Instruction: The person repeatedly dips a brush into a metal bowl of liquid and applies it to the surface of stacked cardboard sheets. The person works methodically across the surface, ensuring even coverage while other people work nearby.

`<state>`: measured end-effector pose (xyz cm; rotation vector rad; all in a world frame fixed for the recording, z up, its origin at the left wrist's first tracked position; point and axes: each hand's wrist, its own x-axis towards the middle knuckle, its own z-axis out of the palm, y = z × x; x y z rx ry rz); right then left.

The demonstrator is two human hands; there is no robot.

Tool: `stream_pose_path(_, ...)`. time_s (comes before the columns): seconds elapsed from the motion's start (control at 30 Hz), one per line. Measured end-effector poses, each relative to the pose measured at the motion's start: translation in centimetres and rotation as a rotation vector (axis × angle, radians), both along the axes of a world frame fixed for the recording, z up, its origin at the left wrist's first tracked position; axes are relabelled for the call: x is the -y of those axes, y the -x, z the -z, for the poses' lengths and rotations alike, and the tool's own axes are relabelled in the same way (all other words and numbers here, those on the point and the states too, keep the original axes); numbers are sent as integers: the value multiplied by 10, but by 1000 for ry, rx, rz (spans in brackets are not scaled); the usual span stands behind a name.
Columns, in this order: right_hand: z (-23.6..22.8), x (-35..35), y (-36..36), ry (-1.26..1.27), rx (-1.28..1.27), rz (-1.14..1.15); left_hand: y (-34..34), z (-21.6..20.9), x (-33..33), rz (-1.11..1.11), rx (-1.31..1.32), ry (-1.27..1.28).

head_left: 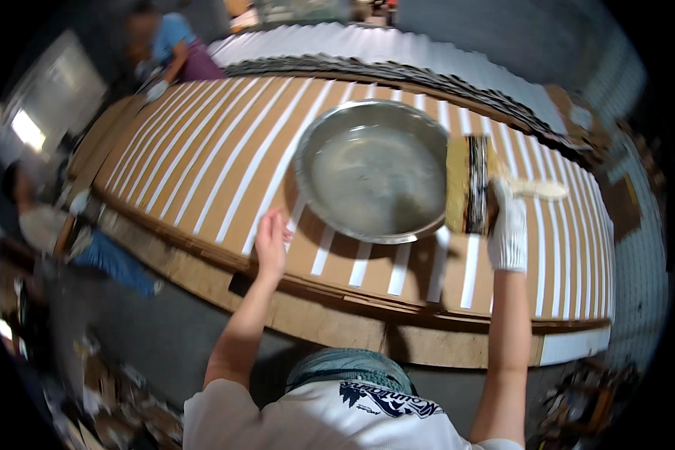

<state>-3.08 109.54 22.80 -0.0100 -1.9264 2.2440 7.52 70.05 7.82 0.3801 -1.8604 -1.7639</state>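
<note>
My right hand point(508, 229), in a white glove, grips the pale wooden handle of a wide flat brush point(472, 184). The brush's yellowish bristles rest against the right rim of a large round metal basin point(319, 131) holding cloudy liquid. My bare left hand point(271, 241) lies flat, fingers apart, on the cardboard sheets point(202, 150), just below and left of the basin. The basin sits on these brown sheets, which carry long white stripes.
The striped sheets are fanned across a long wooden table point(427, 346). Another stack of white sheets point(367, 45) lies behind. A person in a blue top point(174, 46) works at the far left end. Another person point(49, 221) sits low at left. Scraps litter the floor.
</note>
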Motion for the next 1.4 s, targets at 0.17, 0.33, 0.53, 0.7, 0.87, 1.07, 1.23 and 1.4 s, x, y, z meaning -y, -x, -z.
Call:
stream_pose_path(0.17,-15,68,89,-914,-92,-140,-167,38,-12,-247,200,-184)
stream_pose_path(0.33,37,104,132,-1338,-276,-190,-359,110,-51,-772,469,-366)
stream_pose_path(0.53,66,105,133,-864,24,-549,-475,145,-125,-1010,628,-646)
stream_pose_path(0.7,66,72,139,-347,28,-372,-537,166,-146,-913,758,-719)
stream_pose_path(0.87,79,39,158,-270,77,-267,-612,207,-140,-989,691,-876)
stream_pose_path(1.07,144,-1,174,199,317,-124,-671,192,-59,-960,683,-798)
stream_pose_path(1.23,154,17,214,312,228,-255,-697,203,-2,-911,632,-802)
stream_pose_path(1.4,114,56,207,251,140,-208,-632,160,92,-745,626,-721)
